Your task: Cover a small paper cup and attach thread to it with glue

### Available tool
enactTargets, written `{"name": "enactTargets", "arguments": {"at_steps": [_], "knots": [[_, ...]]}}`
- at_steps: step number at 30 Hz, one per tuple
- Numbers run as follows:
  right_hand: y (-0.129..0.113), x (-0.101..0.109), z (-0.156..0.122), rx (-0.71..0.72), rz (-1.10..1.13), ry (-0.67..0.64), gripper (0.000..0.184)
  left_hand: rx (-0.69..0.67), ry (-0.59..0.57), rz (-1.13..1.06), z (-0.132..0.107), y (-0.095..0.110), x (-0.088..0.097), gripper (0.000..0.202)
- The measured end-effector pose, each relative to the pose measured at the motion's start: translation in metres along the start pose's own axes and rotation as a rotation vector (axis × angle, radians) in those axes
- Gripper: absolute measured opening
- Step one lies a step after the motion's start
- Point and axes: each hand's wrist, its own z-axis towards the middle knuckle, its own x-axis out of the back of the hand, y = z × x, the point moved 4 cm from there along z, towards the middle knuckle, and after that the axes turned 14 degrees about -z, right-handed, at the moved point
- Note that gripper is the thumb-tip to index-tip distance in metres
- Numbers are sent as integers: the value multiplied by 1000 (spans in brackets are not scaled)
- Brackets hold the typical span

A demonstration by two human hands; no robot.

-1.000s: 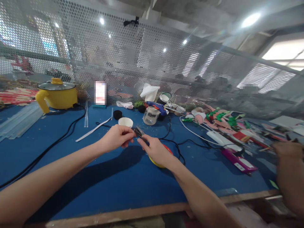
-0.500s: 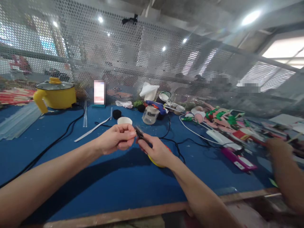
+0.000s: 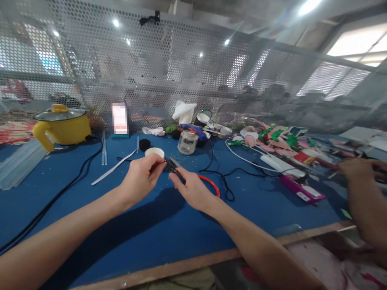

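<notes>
Here, dark tool, illegible screen

This looks like a craft workshop. A blue bench carries a glue gun, clear strips, cords and heaped pink and green pieces. A co-worker's arm reaches in alongside; a perforated metal screen stands behind.
</notes>
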Motion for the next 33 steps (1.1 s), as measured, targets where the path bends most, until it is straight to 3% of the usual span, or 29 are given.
{"name": "enactTargets", "arguments": {"at_steps": [3, 7, 11, 14, 18, 20, 22, 27, 29, 31, 33], "knots": [[0, 0, 0, 22, -3, 18, 25, 85, -31, -158, 1, -4, -1, 11], [1, 3, 1, 92, -46, 47, 21, 384, -125, -624, 2, -7, -4, 15], [0, 10, 2, 237, -107, 76, 16, 617, -289, -1060, -1, -5, -10, 17], [-2, 16, 1, 343, -153, 94, 13, 732, -410, -1215, -6, -4, -14, 16], [-4, 19, -1, 423, -190, 122, 11, 805, -489, -1262, -10, -6, -17, 19], [-4, 19, -1, 393, -195, 130, 12, 779, -494, -1195, -8, -7, -16, 21], [-1, 16, 1, 307, -185, 127, 14, 669, -433, -1022, -3, -7, -12, 20], [2, 8, 4, 106, -141, 100, 21, 173, -93, -277, 6, 2, 3, 9], [2, 6, 3, 71, -122, 90, 23, -1, -20, -48, 4, 6, 4, 5], [1, 4, 2, 50, -104, 86, 24, -83, -8, 82, 1, 6, 2, 5], [0, 2, 1, 38, -94, 80, 25, -83, -17, 126, -1, 3, 1, 6]]}}
